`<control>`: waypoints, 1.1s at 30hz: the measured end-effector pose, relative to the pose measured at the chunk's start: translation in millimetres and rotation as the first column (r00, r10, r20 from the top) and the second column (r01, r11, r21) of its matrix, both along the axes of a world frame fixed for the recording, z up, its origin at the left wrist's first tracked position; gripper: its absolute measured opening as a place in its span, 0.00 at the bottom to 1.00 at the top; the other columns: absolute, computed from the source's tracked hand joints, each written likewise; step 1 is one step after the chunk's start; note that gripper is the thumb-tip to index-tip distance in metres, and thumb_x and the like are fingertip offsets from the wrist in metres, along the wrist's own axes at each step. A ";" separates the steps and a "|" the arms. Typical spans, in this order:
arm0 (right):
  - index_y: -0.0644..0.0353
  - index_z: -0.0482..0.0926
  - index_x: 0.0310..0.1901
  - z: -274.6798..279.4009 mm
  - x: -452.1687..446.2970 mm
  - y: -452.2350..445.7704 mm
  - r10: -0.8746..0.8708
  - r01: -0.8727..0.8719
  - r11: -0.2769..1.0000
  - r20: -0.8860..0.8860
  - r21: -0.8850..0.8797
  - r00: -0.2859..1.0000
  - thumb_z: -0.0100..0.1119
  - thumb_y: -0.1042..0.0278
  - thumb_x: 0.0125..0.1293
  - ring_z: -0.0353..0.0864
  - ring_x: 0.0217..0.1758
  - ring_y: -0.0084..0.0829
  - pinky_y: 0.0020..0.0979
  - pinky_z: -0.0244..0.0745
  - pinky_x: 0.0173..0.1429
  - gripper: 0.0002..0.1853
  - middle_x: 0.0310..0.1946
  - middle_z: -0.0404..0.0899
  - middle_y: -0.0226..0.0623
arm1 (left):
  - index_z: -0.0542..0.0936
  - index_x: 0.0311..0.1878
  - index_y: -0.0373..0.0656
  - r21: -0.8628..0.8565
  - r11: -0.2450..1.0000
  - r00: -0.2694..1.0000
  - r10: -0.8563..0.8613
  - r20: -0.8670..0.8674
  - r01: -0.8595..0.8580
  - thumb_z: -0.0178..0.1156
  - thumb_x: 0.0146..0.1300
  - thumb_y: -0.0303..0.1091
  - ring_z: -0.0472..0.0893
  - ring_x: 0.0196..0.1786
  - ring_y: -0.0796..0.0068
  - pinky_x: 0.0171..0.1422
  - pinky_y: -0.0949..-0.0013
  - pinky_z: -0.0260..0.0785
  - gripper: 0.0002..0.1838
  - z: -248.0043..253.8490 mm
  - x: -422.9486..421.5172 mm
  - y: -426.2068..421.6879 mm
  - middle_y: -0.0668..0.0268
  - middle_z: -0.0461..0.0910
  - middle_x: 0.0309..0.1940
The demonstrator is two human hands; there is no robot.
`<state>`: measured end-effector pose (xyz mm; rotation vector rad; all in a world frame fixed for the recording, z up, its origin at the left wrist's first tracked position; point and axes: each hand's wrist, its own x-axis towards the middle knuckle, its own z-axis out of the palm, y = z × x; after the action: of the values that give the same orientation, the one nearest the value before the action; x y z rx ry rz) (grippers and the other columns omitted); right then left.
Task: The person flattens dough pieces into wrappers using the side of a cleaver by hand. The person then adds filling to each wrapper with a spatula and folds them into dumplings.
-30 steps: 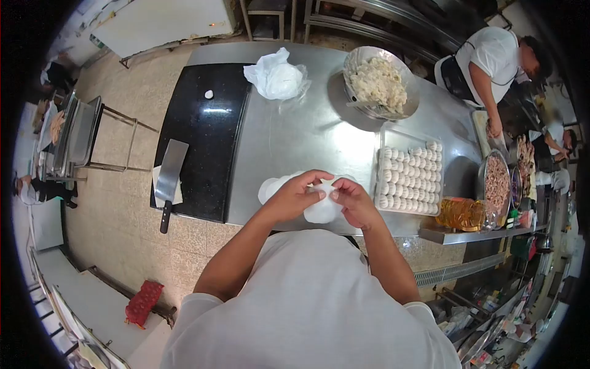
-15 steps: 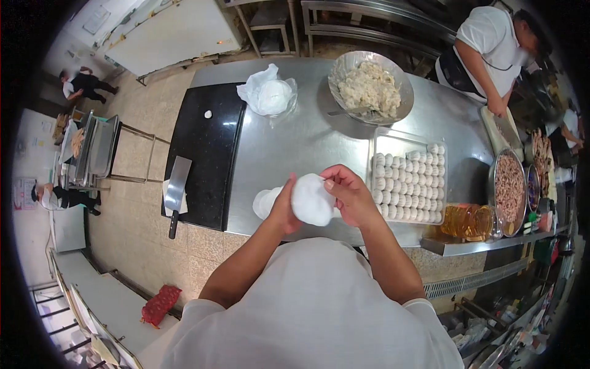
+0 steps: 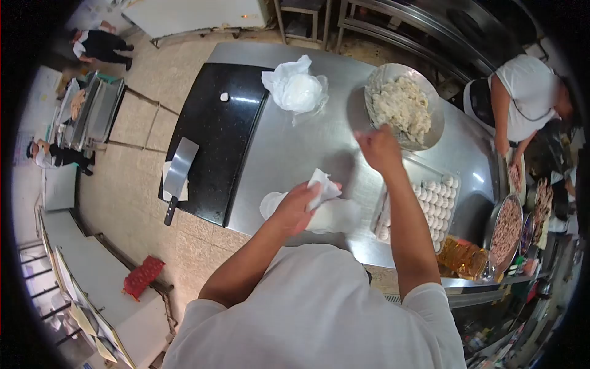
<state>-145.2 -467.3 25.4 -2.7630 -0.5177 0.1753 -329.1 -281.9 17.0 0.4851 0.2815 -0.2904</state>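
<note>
My left hand (image 3: 296, 206) is closed on a thin white dough wrapper (image 3: 322, 187), which is folded up around the fingers. Just below it on the steel table lie more thin white wrappers (image 3: 270, 204), partly covered by that hand. My right hand (image 3: 382, 150) is stretched out to the near left rim of a metal bowl (image 3: 435, 126) of pale, lumpy filling (image 3: 402, 104). Its fingers are slightly blurred, and any utensil handle there is hidden behind them. Below the right forearm is a clear tray (image 3: 382, 215) with rows of round, pleated white dumplings (image 3: 433, 206).
A cleaver (image 3: 179, 172) lies on the black board (image 3: 215, 129) at left, near a small white lump (image 3: 224, 96). White plastic wrapping (image 3: 301, 92) sits at the back. Oil bottles (image 3: 462, 257) and a bowl of meat (image 3: 507, 237) stand right. A co-worker (image 3: 522, 86) works behind.
My right hand has left the wrapper and moved up and right to the bowl. My left hand keeps the wrapper, now folded up. The view has shifted a little.
</note>
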 end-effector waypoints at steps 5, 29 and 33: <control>0.67 0.82 0.43 -0.6 1.4 -78.1 0.063 -0.067 0.982 -0.028 -0.174 0.998 0.65 0.63 0.64 0.82 0.46 0.59 0.53 0.78 0.53 0.14 0.45 0.78 0.61 | 0.74 0.65 0.42 0.611 0.773 0.982 -0.187 -0.034 0.169 0.61 0.72 0.32 0.80 0.57 0.67 0.65 0.58 0.71 0.20 -2.3 8.8 21.4 0.63 0.79 0.56; 0.54 0.85 0.48 37.2 1.1 -154.0 -0.089 0.139 0.911 0.143 -0.389 0.986 0.53 0.73 0.65 0.86 0.44 0.49 0.47 0.82 0.48 0.14 0.46 0.81 0.47 | 0.72 0.62 0.40 0.047 0.993 0.975 -0.095 -0.199 0.106 0.50 0.68 0.24 0.80 0.56 0.59 0.65 0.55 0.76 0.19 14.2 16.6 10.8 0.53 0.79 0.52; 0.64 0.81 0.44 7.7 -9.2 -105.1 -0.151 0.146 0.895 0.023 -0.421 0.988 0.54 0.75 0.60 0.84 0.47 0.55 0.50 0.81 0.51 0.11 0.44 0.79 0.54 | 0.72 0.63 0.40 0.248 0.960 0.984 -0.096 -0.152 0.132 0.51 0.69 0.25 0.79 0.59 0.60 0.65 0.55 0.75 0.20 14.4 4.4 -2.6 0.54 0.78 0.54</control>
<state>-154.5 -572.5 33.0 -3.2065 -0.2864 0.2966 -324.7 -284.4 31.4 0.7409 0.4302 -0.4041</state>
